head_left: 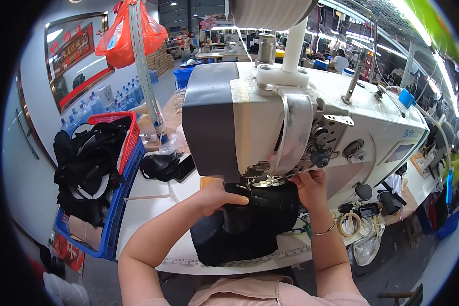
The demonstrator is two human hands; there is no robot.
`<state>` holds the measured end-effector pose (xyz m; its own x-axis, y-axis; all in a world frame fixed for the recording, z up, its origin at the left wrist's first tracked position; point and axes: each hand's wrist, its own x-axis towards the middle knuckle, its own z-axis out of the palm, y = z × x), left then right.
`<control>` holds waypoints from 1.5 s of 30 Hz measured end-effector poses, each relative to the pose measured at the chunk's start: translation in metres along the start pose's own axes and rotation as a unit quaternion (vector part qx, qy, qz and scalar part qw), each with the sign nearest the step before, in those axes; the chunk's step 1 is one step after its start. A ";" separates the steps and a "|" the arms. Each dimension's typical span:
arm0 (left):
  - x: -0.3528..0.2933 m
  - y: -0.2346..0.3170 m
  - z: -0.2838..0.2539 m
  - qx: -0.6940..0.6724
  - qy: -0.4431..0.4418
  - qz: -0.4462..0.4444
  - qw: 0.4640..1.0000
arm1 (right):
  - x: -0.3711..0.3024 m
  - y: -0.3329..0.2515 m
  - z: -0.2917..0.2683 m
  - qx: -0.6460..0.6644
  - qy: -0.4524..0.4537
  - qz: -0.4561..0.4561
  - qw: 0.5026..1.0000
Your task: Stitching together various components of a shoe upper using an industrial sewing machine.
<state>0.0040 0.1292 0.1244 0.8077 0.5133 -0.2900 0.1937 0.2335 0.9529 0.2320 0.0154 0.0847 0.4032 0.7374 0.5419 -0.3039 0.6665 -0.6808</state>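
A black fabric piece (239,247) lies under the needle area of a large white and grey sewing machine (209,117) and drapes toward me over the white table. My left hand (217,199) is closed on its left part, thumb stretched across the top, other fingers mostly hidden behind the cloth and the machine head. On the other side, my right hand (311,186) has its fingers pinched together just below the machine's round black knob (320,157), next to the fabric's right edge. What lies between those fingertips is too small to make out.
At the left, a red basket (132,145) heaped with black pieces rests in a blue crate (109,234). A black pouch (158,166) and a phone (184,169) lie beside the machine. Tape rolls (350,224) and clutter sit right of my right forearm.
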 end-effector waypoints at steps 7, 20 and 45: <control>0.003 -0.004 -0.004 -0.009 -0.015 -0.014 1.000 | -0.011 0.007 0.010 -0.030 0.051 -0.002 0.998; 0.007 -0.006 -0.006 0.012 -0.017 0.014 1.000 | -0.051 0.026 0.043 -0.243 0.043 -0.238 0.940; 0.008 -0.008 -0.009 0.004 -0.062 0.059 0.996 | -0.047 0.021 0.094 -0.740 -0.114 -0.425 0.509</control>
<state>0.0039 0.1388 0.1134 0.8872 0.4312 -0.1640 0.0981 0.1709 0.9804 0.1253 0.0049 0.0917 -0.3157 0.3588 0.8784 0.9474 0.0674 0.3129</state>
